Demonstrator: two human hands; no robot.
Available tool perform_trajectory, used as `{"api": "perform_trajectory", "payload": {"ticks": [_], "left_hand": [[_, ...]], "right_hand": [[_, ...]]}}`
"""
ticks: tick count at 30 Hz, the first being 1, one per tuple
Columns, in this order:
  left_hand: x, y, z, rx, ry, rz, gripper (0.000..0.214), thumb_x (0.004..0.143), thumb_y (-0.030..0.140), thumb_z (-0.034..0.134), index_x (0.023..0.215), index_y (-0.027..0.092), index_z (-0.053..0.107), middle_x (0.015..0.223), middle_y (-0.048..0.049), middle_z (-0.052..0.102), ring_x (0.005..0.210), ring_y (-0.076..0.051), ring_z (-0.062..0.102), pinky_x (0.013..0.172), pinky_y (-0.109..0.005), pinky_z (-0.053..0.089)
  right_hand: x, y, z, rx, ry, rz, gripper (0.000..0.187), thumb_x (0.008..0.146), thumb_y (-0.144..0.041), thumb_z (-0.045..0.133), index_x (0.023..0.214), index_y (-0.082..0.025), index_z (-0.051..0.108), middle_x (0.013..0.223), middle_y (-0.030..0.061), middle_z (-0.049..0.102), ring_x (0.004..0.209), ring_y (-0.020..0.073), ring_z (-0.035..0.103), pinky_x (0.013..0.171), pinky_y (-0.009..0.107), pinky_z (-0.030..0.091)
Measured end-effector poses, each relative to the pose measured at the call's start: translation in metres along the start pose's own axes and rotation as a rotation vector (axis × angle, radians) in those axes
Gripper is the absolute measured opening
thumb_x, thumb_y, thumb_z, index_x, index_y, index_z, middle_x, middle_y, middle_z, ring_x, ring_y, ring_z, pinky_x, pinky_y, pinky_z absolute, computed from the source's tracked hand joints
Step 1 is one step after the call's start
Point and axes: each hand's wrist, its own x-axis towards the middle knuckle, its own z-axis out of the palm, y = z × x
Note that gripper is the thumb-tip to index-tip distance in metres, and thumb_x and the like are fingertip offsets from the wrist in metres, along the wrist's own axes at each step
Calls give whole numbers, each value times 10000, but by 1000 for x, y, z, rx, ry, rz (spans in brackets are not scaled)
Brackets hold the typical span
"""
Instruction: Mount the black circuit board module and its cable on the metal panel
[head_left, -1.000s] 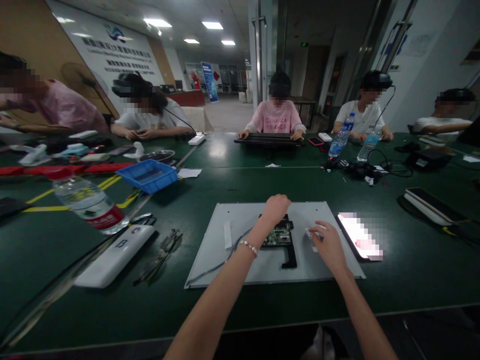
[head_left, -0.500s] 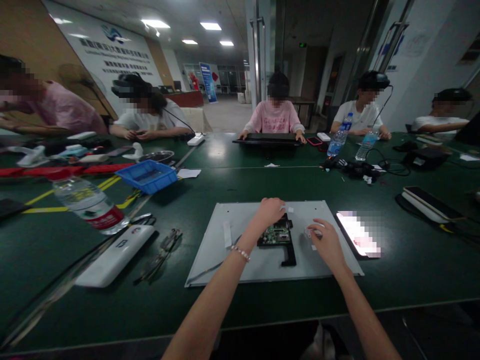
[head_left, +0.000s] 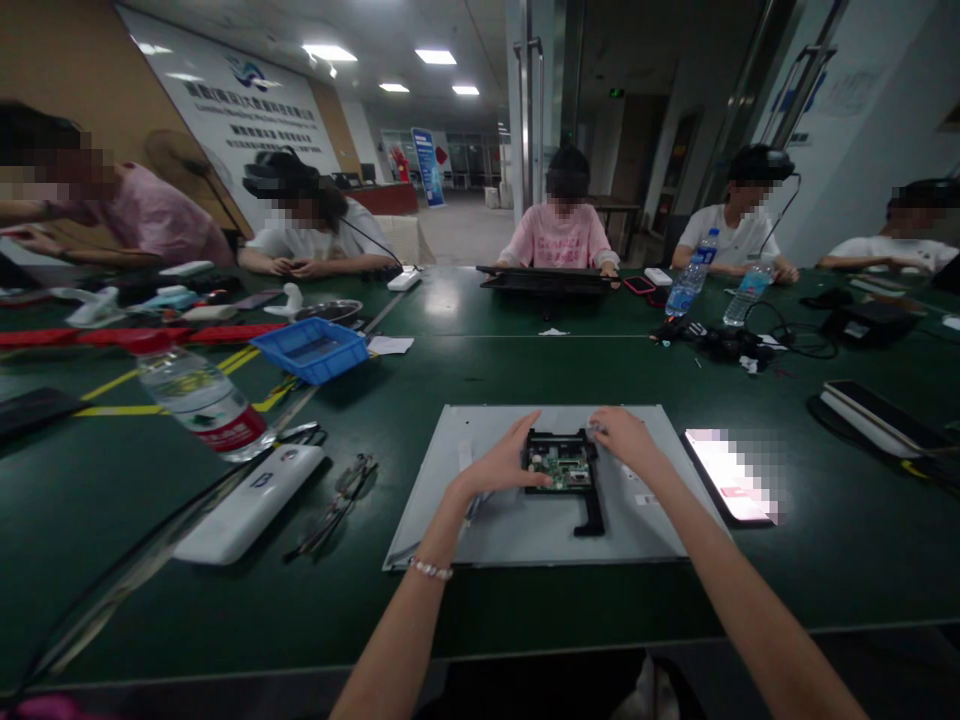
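A flat grey panel point(head_left: 517, 545), like the back of a display, lies on the table before me. On its middle sits a green circuit board point(head_left: 564, 472) within a black plastic frame point(head_left: 589, 515). My left hand point(head_left: 501, 462) is at the frame's left side, thumb and fingers spread apart, the thumb over the board's lower left part. By the frame's upper right corner is my right hand point(head_left: 624, 436), its fingertips pinched together around something small that I cannot make out. A grey cable point(head_left: 474, 508) runs on the panel below my left wrist.
A lit phone point(head_left: 727, 475) lies right of the panel. To the left are eyeglasses point(head_left: 334, 510), a white power bank point(head_left: 251, 505), a water bottle point(head_left: 202, 400) and a blue tray point(head_left: 315, 352). Several people sit around the table; one across holds a black panel point(head_left: 547, 282).
My left hand has moved from the frame's top to its left side and spread. My right hand has gone left and up to the frame's upper right corner. The view has shifted slightly.
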Motion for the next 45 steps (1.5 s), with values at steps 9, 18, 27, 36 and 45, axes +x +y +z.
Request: {"api": "perform_trajectory", "payload": {"ticks": [9,18,27,36,45], "left_hand": [[-4,-6,2,-29,-46,-19,1039,662,365,728,1447,158,80,1495,-159,204,1354,-267,265,1110,-431,236],[-2,-15,5,-107,-36,23,1087,619,413,760,1447,176,97,1485,-157,217,1350,-319,252,1121,-478,207],[-2,-19,5,-120,-46,11,1077,627,437,753,1444,175,101,1492,-154,194,1359,-325,222,1126,-483,179],[-1,-23,8,-97,-50,3,1089,627,459,745,1448,167,92,1493,-156,189,1361,-316,222,1129,-464,189],[1,-21,9,-94,-36,0,1081,621,446,744,1446,171,101,1487,-150,205,1357,-317,230,1127,-475,187]], "right_hand": [[5,-9,2,-73,19,61,226,841,-152,486,755,-179,693,803,120,687,787,223,634,693,284,415],[3,-26,-10,21,162,-10,226,891,-208,456,981,-211,663,1015,46,676,940,173,605,819,260,424],[-6,-6,-19,156,461,88,220,885,-221,453,953,-176,658,985,61,673,933,196,592,849,313,429],[-3,-35,5,35,135,-114,217,901,-180,452,969,-182,658,1020,62,669,1000,188,558,908,290,382],[-2,-37,10,-14,-16,-131,222,874,-142,467,927,-179,680,953,75,683,983,184,573,911,274,367]]}}
